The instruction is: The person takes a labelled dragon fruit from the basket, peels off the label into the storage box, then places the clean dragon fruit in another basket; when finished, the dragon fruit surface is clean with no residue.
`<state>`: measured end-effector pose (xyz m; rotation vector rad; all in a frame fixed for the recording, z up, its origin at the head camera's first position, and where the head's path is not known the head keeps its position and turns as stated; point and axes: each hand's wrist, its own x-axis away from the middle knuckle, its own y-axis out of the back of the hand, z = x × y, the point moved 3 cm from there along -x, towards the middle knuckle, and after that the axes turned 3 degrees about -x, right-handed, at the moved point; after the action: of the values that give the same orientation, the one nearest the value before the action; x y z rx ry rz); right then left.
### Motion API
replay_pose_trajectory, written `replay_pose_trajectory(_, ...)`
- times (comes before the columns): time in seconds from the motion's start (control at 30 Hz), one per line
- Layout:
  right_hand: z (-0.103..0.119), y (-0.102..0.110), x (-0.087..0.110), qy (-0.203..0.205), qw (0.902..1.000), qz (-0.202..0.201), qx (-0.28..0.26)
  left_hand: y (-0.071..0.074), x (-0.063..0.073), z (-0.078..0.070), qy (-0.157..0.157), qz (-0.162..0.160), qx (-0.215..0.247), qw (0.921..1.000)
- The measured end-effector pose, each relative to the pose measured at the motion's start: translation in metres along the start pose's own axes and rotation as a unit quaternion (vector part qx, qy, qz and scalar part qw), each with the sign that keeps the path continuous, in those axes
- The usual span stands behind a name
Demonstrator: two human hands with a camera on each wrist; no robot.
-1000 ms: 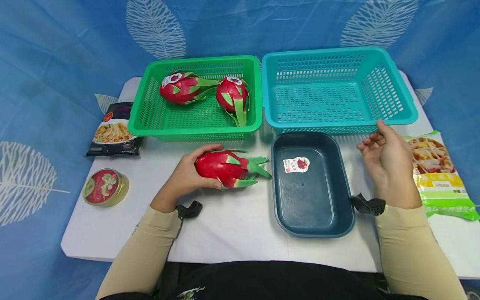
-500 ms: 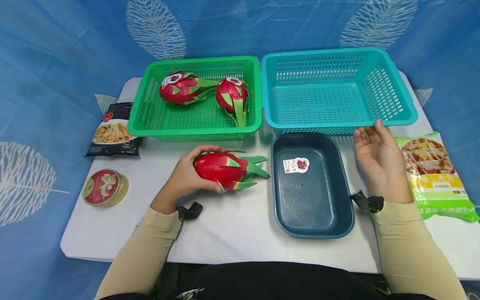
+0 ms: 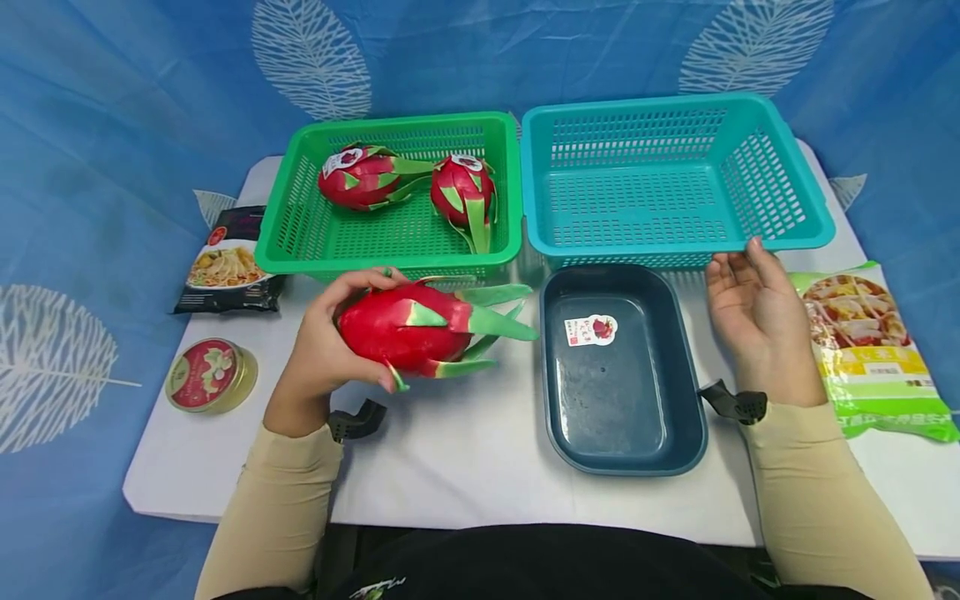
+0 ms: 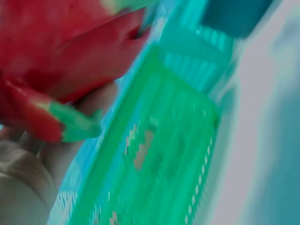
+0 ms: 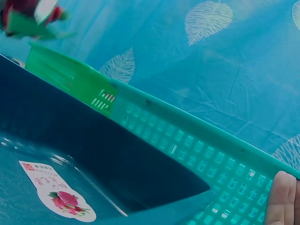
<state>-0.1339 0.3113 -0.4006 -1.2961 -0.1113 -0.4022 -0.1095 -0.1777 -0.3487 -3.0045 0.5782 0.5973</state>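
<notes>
My left hand (image 3: 318, 346) grips a red dragon fruit (image 3: 405, 329) with long green scales, fingers and thumb round its left end. It is lifted above the white table, in front of the green basket (image 3: 390, 267). In the left wrist view the dragon fruit (image 4: 61, 51) fills the upper left, blurred. My right hand (image 3: 761, 321) lies palm up with its fingers relaxed, fingertips right at the front rim of the turquoise basket (image 3: 637, 208). Two more dragon fruits, one on the left (image 3: 367, 177) and one on the right (image 3: 463, 192), lie in the green basket.
A dark blue tub (image 3: 615, 392) stands in front of the turquoise basket, a white fruit sticker (image 3: 591, 330) inside it. A black food packet (image 3: 228, 260) and a round tin (image 3: 210, 375) sit at left. A green and yellow food bag (image 3: 877, 350) lies at right.
My left hand has raised the dragon fruit off the table and brought it left. My right hand has shifted slightly left along the turquoise basket's rim, its fingers straighter.
</notes>
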Motion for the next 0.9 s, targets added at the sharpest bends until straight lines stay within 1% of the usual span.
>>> replay_pose_trajectory(0.1,0.001,0.0,0.0,0.0,1.0,0.004,0.0,-0.011,-0.014,-0.006,-0.031,-0.033,0.008,0.9989)
replay_pose_trajectory(0.2,0.0,0.0,0.001,0.003,0.9999,0.014,0.002,-0.023,-0.032,-0.007,-0.054,-0.05,-0.001,0.9973)
replay_pose_trajectory(0.3,0.0,0.0,0.001,0.003,0.9997,0.024,0.006,-0.033,-0.049,-0.004,-0.061,-0.06,-0.02,0.9962)
replay_pose_trajectory(0.4,-0.001,0.0,0.001,0.002,0.9994,0.034,0.01,-0.046,-0.068,0.0,-0.056,-0.067,-0.05,0.9949)
replay_pose_trajectory(0.53,0.001,0.0,0.001,0.004,0.999,0.042,0.016,-0.068,-0.102,0.004,-0.056,-0.061,-0.083,0.9931)
replay_pose_trajectory(0.63,0.002,0.0,0.001,0.011,0.9989,0.041,0.021,-0.087,-0.131,0.008,-0.037,-0.041,-0.097,0.9937)
replay_pose_trajectory(0.73,0.002,0.001,0.002,0.016,0.9987,0.04,0.025,-0.104,-0.161,0.013,0.004,-0.014,-0.122,0.9924)
replay_pose_trajectory(0.8,0.002,0.0,0.002,0.018,0.9984,0.044,0.03,-0.113,-0.181,0.015,0.035,0.008,-0.145,0.9887)
replay_pose_trajectory(0.83,0.002,0.0,0.002,0.02,0.9982,0.046,0.033,-0.117,-0.191,0.017,0.044,0.019,-0.163,0.9855)
replay_pose_trajectory(0.9,0.002,0.0,0.002,0.023,0.9978,0.05,0.037,-0.122,-0.21,0.021,0.059,0.039,-0.204,0.9764)
